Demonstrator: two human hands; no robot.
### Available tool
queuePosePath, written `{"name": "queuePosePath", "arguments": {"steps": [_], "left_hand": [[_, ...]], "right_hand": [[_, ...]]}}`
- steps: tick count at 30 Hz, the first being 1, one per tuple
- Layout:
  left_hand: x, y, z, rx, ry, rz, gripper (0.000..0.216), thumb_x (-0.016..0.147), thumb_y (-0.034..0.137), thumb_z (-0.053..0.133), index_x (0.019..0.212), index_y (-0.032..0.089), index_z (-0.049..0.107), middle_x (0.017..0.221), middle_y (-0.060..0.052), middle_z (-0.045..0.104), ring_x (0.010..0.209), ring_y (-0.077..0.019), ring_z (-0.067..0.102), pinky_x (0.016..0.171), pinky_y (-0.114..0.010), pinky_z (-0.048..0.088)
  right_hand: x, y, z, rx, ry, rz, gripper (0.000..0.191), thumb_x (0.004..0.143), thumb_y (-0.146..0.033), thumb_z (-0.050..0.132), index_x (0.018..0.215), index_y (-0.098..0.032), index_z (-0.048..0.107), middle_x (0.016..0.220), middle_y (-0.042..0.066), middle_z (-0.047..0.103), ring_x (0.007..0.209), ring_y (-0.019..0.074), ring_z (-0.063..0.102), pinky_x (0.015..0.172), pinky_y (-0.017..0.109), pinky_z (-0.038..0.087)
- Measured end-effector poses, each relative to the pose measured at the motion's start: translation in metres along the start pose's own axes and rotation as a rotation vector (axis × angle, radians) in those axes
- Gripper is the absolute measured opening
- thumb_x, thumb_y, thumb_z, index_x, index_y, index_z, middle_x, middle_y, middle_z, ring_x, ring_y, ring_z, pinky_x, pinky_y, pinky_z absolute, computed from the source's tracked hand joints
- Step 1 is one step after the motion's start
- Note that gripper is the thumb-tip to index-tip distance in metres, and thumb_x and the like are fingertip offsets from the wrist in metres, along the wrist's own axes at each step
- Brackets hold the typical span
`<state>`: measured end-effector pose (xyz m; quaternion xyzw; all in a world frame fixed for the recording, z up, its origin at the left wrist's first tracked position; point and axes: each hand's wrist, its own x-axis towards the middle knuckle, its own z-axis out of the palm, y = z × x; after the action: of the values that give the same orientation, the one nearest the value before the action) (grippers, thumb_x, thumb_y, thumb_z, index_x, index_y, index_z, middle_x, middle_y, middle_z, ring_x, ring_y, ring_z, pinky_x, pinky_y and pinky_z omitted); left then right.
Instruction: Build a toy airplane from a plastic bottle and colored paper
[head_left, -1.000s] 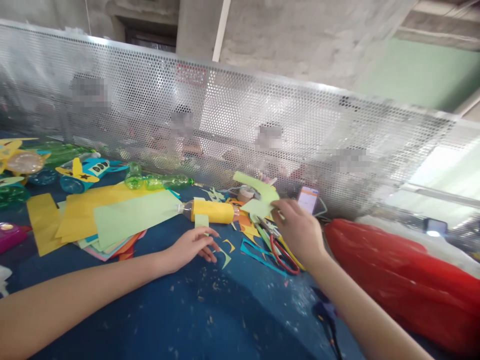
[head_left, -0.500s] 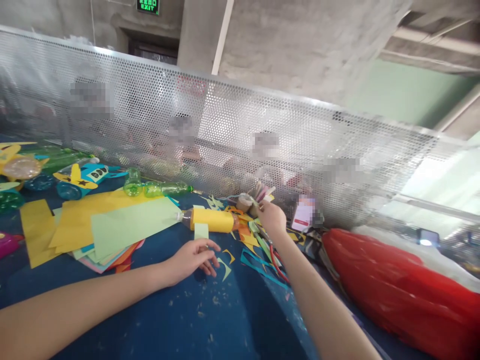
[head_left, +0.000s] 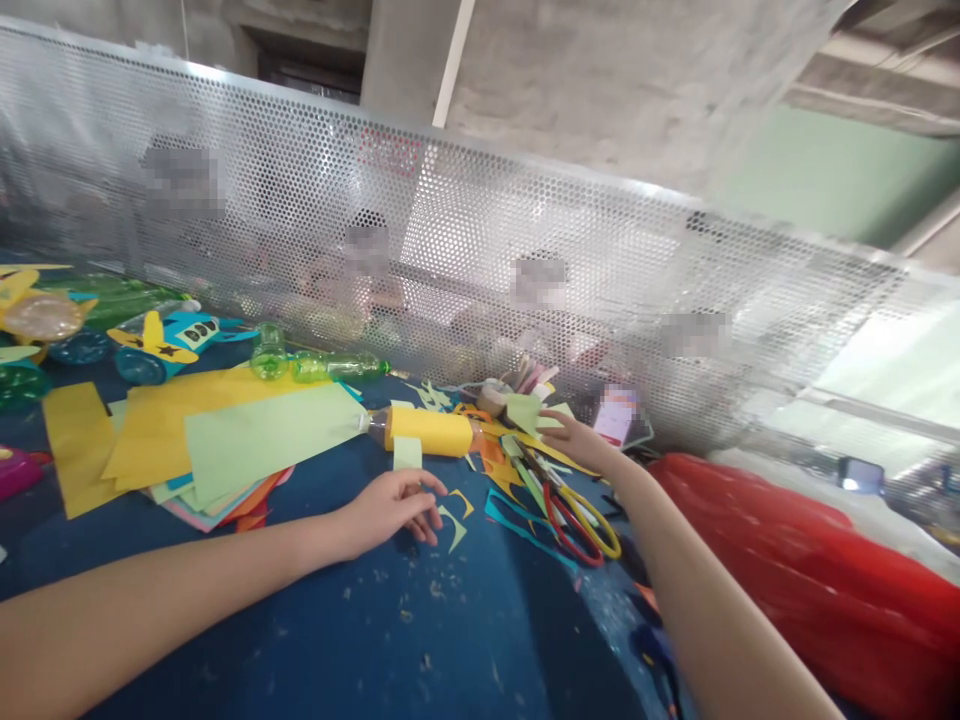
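Now right hand (head_left: 574, 437) touches pale-green paper scrap (head_left: 525, 410); left hand (head_left: 394, 505) lies flat.

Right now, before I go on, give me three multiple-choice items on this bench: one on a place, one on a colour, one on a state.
1. Where does the left hand rest?
A. on the blue table, near the bottle
B. on the red bag
C. on the mesh screen

2. What colour is the paper wrapped around the bottle?
A. red
B. yellow
C. white

3. How is the right hand?
A. closed around the scissors
B. open, fingers stretched toward light green paper scraps
C. lifted above the screen

Answers: 1 A, the palm lies flat on the blue top just short of the bottle. 2 B, a yellow band covers the bottle's body. 3 B, the fingers are spread and the scissors lie apart on the table.
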<state>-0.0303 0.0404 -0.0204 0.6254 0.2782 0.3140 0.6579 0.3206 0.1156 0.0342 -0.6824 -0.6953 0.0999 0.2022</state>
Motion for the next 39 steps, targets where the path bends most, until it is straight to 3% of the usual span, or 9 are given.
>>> {"name": "queuePosePath", "arguments": {"steps": [3, 6, 10, 13, 18, 25, 33, 39], "left_hand": [[0.000, 0.000, 0.000, 0.002, 0.001, -0.005, 0.022, 0.084, 0.021, 0.045, 0.102, 0.013, 0.055, 0.072, -0.004, 0.065, 0.063, -0.0155, 0.066, 0.060, -0.027, 0.050], [0.000, 0.000, 0.000, 0.013, 0.002, 0.005, 0.022, 0.083, 0.021, 0.046, 0.101, 0.013, 0.055, 0.071, -0.003, 0.065, 0.063, -0.0158, 0.066, 0.061, -0.028, 0.051], [0.000, -0.001, 0.000, 0.025, 0.001, 0.006, 0.021, 0.083, 0.022, 0.046, 0.100, 0.013, 0.055, 0.069, -0.003, 0.065, 0.063, -0.0157, 0.066, 0.061, -0.028, 0.051], [0.001, -0.001, 0.000, 0.029, 0.005, 0.003, 0.020, 0.083, 0.021, 0.045, 0.098, 0.013, 0.056, 0.068, -0.002, 0.064, 0.062, -0.0153, 0.066, 0.060, -0.027, 0.050], [0.001, -0.001, 0.000, 0.037, -0.002, 0.005, 0.020, 0.082, 0.023, 0.047, 0.097, 0.014, 0.057, 0.068, -0.002, 0.064, 0.062, -0.0158, 0.066, 0.060, -0.027, 0.050], [0.000, 0.000, 0.000, 0.051, -0.005, 0.001, 0.020, 0.083, 0.024, 0.045, 0.096, 0.014, 0.057, 0.068, -0.003, 0.064, 0.063, -0.0161, 0.066, 0.061, -0.028, 0.049], [0.001, -0.002, -0.001, 0.062, -0.009, 0.007, 0.020, 0.084, 0.025, 0.045, 0.096, 0.014, 0.057, 0.068, -0.003, 0.063, 0.063, -0.0161, 0.066, 0.061, -0.028, 0.050], [-0.001, 0.000, 0.000, 0.071, -0.001, 0.005, 0.021, 0.083, 0.026, 0.046, 0.096, 0.013, 0.057, 0.068, -0.002, 0.063, 0.062, -0.0151, 0.065, 0.060, -0.027, 0.049]], "right_hand": [[-0.003, 0.003, 0.010, 0.030, -0.033, -0.056, 0.050, 0.077, -0.013, 0.052, 0.126, -0.021, 0.046, 0.119, 0.008, 0.063, 0.107, 0.0194, 0.060, 0.084, 0.031, 0.051], [0.001, 0.001, 0.017, 0.008, -0.041, -0.057, 0.040, 0.082, -0.012, 0.047, 0.121, -0.020, 0.050, 0.119, 0.008, 0.063, 0.108, 0.0184, 0.059, 0.083, 0.030, 0.051], [0.005, 0.008, 0.009, -0.135, -0.054, 0.031, 0.020, 0.089, -0.019, 0.047, 0.104, -0.016, 0.060, 0.107, 0.009, 0.065, 0.096, 0.0186, 0.061, 0.083, 0.033, 0.049], [0.003, 0.021, -0.001, -0.271, -0.092, 0.118, 0.023, 0.089, -0.029, 0.052, 0.109, -0.018, 0.057, 0.113, 0.007, 0.058, 0.095, 0.0188, 0.059, 0.081, 0.038, 0.049], [-0.005, 0.043, 0.002, -0.421, -0.136, 0.236, 0.027, 0.089, -0.030, 0.052, 0.113, -0.019, 0.055, 0.117, 0.007, 0.056, 0.096, 0.0191, 0.058, 0.080, 0.038, 0.050], [-0.007, 0.054, 0.021, -0.464, -0.078, 0.298, 0.029, 0.089, -0.030, 0.053, 0.115, -0.017, 0.053, 0.116, 0.008, 0.056, 0.095, 0.0196, 0.058, 0.080, 0.040, 0.050], [-0.014, 0.054, 0.017, -0.463, -0.031, 0.282, 0.030, 0.088, -0.031, 0.053, 0.115, -0.017, 0.053, 0.115, 0.007, 0.056, 0.094, 0.0193, 0.059, 0.078, 0.040, 0.051], [-0.026, 0.039, 0.011, -0.510, 0.080, 0.217, 0.023, 0.085, -0.020, 0.052, 0.107, -0.016, 0.058, 0.087, 0.007, 0.067, 0.079, 0.0204, 0.063, 0.065, 0.031, 0.047]]}}
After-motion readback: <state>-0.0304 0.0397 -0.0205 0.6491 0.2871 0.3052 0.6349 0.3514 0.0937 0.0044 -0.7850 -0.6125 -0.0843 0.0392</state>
